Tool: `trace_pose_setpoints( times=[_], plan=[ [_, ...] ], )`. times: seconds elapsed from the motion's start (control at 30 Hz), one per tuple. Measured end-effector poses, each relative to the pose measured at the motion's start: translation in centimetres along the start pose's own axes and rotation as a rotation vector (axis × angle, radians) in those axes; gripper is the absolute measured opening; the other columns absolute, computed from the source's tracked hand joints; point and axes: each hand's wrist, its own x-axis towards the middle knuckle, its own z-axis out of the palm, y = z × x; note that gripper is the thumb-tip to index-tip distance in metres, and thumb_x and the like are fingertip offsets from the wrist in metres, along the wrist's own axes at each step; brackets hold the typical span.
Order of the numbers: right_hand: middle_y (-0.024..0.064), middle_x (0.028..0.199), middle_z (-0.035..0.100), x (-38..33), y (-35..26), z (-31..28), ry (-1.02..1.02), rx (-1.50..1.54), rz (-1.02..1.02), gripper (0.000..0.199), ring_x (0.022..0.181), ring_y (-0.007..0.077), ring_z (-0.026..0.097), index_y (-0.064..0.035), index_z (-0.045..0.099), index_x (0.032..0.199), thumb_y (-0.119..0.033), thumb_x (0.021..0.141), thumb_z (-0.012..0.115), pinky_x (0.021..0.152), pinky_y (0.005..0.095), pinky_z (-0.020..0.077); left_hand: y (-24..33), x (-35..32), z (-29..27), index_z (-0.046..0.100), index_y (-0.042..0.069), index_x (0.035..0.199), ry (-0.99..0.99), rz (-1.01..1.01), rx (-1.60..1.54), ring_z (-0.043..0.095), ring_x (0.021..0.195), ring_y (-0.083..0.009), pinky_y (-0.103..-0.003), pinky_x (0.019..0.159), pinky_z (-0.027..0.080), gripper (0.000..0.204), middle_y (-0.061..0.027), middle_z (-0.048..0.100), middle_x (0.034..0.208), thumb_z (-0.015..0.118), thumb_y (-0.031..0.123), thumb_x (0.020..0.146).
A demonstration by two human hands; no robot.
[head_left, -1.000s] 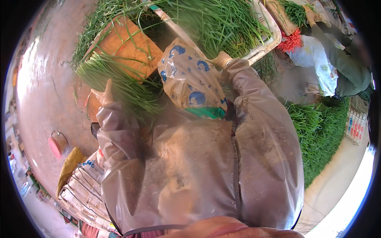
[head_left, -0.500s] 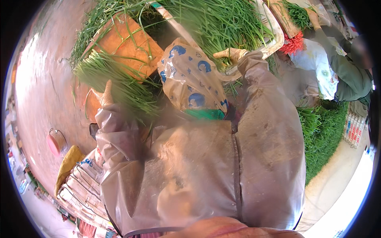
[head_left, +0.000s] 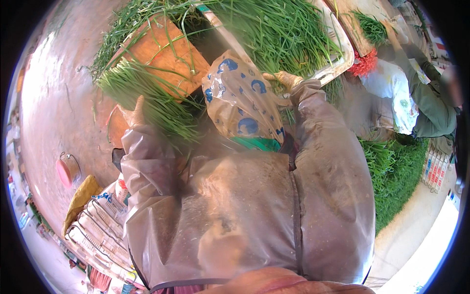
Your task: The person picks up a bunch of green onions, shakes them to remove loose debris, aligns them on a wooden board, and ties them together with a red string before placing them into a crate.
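Note:
My left hand [head_left: 132, 115] is closed around a thick bundle of chives [head_left: 147, 93], thumb raised along it. The bundle lies slantwise over the near edge of an orange-brown wooden board [head_left: 166, 54], its pale cut ends toward the left. At the near side of a white tray [head_left: 342, 36], my right hand [head_left: 285, 79] has its fingers stretched leftward at the edge of a heap of loose chives [head_left: 279, 36]. Whether it has hold of any stalks is hard to see. Between my forearms rises a clear plastic bag with blue prints [head_left: 240, 98], over my knee or lap.
At the far right a person in a green sleeve [head_left: 431, 110] handles a small green bunch [head_left: 370, 28] by a red tangle of strands [head_left: 363, 62]. More chives [head_left: 399, 171] lie at the right. Left are a pink round container [head_left: 67, 171] and white crates [head_left: 100, 220].
The whole view has shifted slightly. My left hand stays on the chive bundle. My right hand stays by the tray's near side, a little closer to me.

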Motion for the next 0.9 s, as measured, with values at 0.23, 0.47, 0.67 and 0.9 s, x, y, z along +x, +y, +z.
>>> trace_pose_setpoints(
  times=[0.23, 0.47, 0.67, 0.9],
  plan=[
    [0.0081, 0.075, 0.067, 3.5, 1.6, -2.2, 0.222, -0.194, -0.216, 0.036, 0.056, 0.0159, 0.054, -0.0028, 0.073, 0.088, -0.032, 0.07, 0.082, 0.051, 0.0315, 0.0408, 2.0, 0.5, -0.3, 0.014, -0.005, 0.148, 0.102, 0.086, 0.306, 0.03, 0.138, -0.0312, -0.036, 0.114, 0.025, 0.117, -0.0224, 0.031, 0.149, 0.086, 0.038, 0.065],
    [0.0047, 0.071, 0.063, -15.2, -4.0, -7.5, 0.07, -0.27, -0.201, 0.017, 0.056, 0.0126, 0.056, -0.0076, 0.066, 0.088, -0.024, 0.084, 0.069, 0.049, 0.0255, 0.0432, 6.3, -3.3, -4.5, 0.033, 0.0, 0.142, 0.502, 0.629, 0.474, 0.043, 0.127, -0.0291, -0.039, 0.108, 0.034, 0.081, -0.0201, 0.044, 0.138, 0.078, 0.016, 0.076],
    [0.0039, 0.083, 0.066, -24.1, 0.8, -10.0, 0.247, -0.104, -0.258, 0.029, 0.07, 0.0139, 0.061, -0.0037, 0.065, 0.102, -0.023, 0.081, 0.071, 0.063, 0.0266, 0.0498, 10.9, -9.2, -4.5, 0.048, 0.003, 0.135, 0.182, 0.677, 0.125, 0.042, 0.129, -0.0284, -0.04, 0.111, 0.029, 0.061, -0.0167, 0.046, 0.136, 0.071, 0.003, 0.079],
    [0.0044, 0.092, 0.066, -28.4, 1.1, -9.3, 0.242, -0.035, -0.592, 0.045, 0.077, 0.0158, 0.062, -0.0059, 0.058, 0.115, -0.022, 0.076, 0.073, 0.066, 0.0312, 0.0526, 18.1, -12.6, -0.6, 0.053, 0.004, 0.132, -0.286, 0.78, 0.087, 0.046, 0.126, -0.0266, -0.038, 0.108, 0.034, 0.058, -0.0127, 0.054, 0.132, 0.072, 0.006, 0.077]
  ],
)
